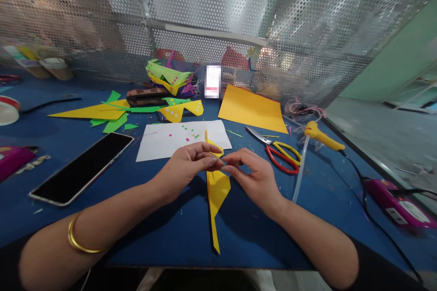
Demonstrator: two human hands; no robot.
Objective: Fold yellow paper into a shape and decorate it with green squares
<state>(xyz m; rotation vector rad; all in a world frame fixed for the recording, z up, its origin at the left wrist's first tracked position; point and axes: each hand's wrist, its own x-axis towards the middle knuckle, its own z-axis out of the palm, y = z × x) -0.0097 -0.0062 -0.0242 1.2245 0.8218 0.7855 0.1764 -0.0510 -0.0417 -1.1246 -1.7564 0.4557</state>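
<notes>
Pinching a yellow paper cutout [217, 189] between thumb and fingers of the left hand [187, 162], around the middle of the blue bench [164, 236], with one end over the white sheet [155, 142] and a long tail toward the near edge. Got the right hand [256, 175] just beside it with thumb and finger nearly together, but honestly can't tell about anything small in that pinch. Seeing little green, pink and orange bits [170, 135] scattered on the white sheet. Also spotting red-and-yellow-handled scissors [268, 142] to the right, a yellow glue gun [324, 138] past those, a black-screened phone [83, 168] off left, plus a big orange-yellow sheet [252, 109] farther back.
</notes>
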